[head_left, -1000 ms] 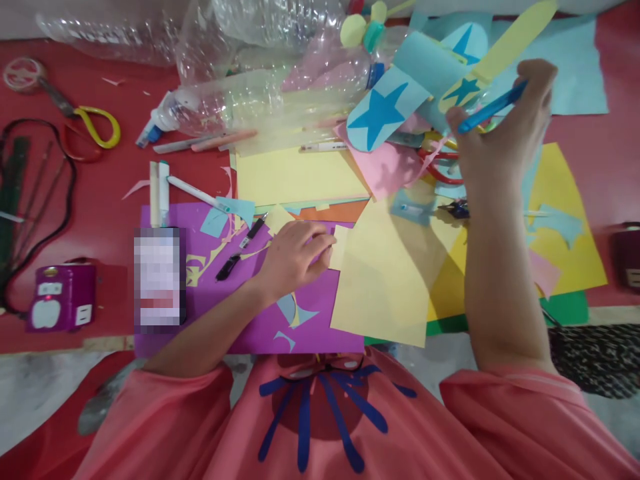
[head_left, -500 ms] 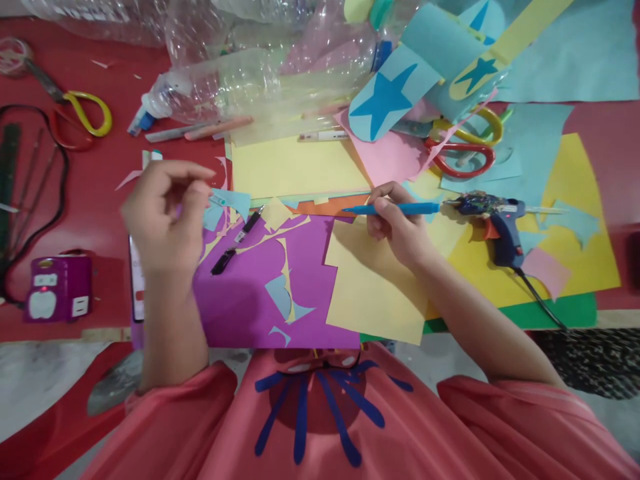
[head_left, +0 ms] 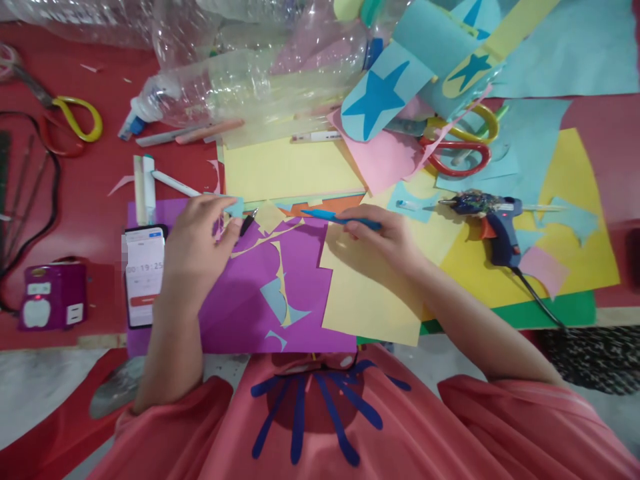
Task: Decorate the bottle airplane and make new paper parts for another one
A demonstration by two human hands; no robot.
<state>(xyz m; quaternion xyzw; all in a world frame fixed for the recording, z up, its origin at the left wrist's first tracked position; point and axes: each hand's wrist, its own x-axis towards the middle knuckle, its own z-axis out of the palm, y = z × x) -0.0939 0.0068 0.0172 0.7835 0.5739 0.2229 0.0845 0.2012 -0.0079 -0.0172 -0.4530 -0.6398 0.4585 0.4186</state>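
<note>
My right hand (head_left: pixel 387 237) grips a slim blue pen (head_left: pixel 325 215), its tip pointing left above orange and purple paper. My left hand (head_left: pixel 197 243) hovers over the left part of the purple sheet (head_left: pixel 240 320), thumb and index finger apart. A black pen (head_left: pixel 247 223) lies just beyond my left thumb, partly hidden by the hand. Thin cream offcuts and blue scraps (head_left: pixel 275 300) lie on the purple sheet. A cream sheet (head_left: pixel 373 293) with a notched left edge lies below my right hand.
A glue gun (head_left: pixel 500 220) lies at right, its cord running over the table edge. Scissors (head_left: pixel 457 157) lie among papers. Plastic bottles (head_left: pixel 200 93) fill the back. At left are a phone (head_left: pixel 145 273), a purple box (head_left: pixel 53 293) and more scissors (head_left: pixel 75 117).
My left hand has moved right and slightly down, uncovering the phone and white markers. My right hand has lowered slightly, and the blue pen in it has shifted left.
</note>
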